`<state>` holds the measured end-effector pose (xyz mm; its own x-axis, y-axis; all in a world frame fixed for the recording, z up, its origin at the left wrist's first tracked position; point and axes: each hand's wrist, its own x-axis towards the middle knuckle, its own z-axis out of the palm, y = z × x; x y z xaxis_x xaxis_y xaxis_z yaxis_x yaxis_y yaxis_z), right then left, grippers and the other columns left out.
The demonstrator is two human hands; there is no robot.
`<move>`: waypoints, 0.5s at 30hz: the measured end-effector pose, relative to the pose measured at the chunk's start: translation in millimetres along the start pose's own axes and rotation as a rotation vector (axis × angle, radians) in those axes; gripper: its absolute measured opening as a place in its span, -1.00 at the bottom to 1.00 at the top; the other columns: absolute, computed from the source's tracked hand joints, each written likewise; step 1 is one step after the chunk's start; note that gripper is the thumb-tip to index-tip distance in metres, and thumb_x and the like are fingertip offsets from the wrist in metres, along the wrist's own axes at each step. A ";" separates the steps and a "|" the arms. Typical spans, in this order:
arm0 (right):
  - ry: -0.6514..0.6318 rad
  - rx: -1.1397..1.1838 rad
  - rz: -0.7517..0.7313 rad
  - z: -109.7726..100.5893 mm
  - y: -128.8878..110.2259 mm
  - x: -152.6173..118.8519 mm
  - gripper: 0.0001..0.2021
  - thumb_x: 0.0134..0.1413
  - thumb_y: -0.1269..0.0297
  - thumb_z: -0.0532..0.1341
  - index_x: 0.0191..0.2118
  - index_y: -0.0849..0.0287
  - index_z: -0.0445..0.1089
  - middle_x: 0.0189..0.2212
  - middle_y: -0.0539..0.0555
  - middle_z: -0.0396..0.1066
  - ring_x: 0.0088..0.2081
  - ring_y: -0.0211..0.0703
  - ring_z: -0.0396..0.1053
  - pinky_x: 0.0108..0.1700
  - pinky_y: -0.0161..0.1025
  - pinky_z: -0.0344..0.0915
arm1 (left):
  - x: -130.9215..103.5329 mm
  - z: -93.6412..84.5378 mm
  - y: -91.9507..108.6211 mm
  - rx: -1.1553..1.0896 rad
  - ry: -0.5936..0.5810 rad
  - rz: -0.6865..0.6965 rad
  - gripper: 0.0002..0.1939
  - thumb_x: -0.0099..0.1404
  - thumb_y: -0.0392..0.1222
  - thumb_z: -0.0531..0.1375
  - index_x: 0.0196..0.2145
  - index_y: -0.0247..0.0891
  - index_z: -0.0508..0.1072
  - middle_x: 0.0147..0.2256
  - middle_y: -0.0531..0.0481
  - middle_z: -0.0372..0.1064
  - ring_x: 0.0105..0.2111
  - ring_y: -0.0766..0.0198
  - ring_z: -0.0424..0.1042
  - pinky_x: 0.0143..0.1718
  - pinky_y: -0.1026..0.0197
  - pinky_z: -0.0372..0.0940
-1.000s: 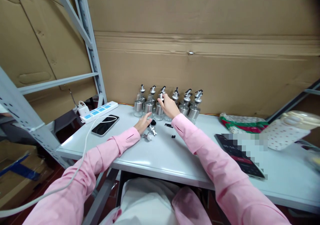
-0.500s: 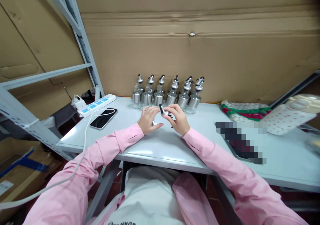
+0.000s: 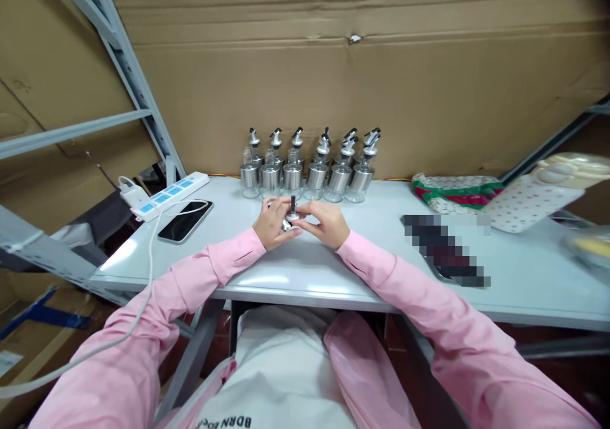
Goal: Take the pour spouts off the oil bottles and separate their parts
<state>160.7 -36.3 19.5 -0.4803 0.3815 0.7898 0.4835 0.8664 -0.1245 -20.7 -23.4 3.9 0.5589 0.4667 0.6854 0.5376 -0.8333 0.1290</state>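
Note:
Several glass bottles with steel sleeves stand in rows at the table's back, some with silver-and-black pourer tops, the three front left ones bare-necked. In front of them my right hand pinches a pourer top with a black lever between thumb and fingertips. My left hand is beside it, its fingers curled round another small silver piece, partly hidden by the fingers. Both hands are close together, just above the grey table.
At the left lie a phone and a white power strip with a cable crossing my left sleeve. To the right are a pixelated dark object, a red-green patterned cloth and a dotted white container. Cardboard stands behind.
My right hand has moved left toward my left hand, and the pourer top in it has turned from tilted to upright. The camera view has shifted slightly.

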 end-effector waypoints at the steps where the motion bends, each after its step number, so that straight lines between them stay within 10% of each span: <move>1: -0.006 0.005 -0.010 0.4 -0.3 0.2 -0.68 0.15 0.04 0.07 -0.28 0.21 0.38 -0.47 0.11 0.45 -0.43 -0.21 0.38 -0.35 -0.29 0.28 | 0.5 0.6 0.4 0.007 -0.006 -0.006 -0.56 0.23 0.13 -0.02 -0.16 -0.30 0.25 -0.13 -0.21 0.31 -0.08 0.09 0.25 0.03 -0.02 -0.04; 15: -0.014 -0.201 0.068 -4.8 -2.6 7.7 -0.52 -0.01 -0.18 0.11 -0.24 0.19 0.36 -0.47 0.09 0.43 -0.40 -0.16 0.34 -0.22 -0.18 0.11 | -0.4 -4.4 3.8 0.057 -0.046 -0.043 -0.84 0.01 -0.20 0.07 -0.38 -0.23 0.29 -0.27 -0.07 0.36 -0.16 0.10 0.30 -0.03 -0.03 -0.07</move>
<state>159.3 -37.1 28.8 -0.4513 0.4422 0.7751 0.6508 0.7574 -0.0531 -21.6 -28.0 7.3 0.5619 0.5162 0.6464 0.5963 -0.7943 0.1160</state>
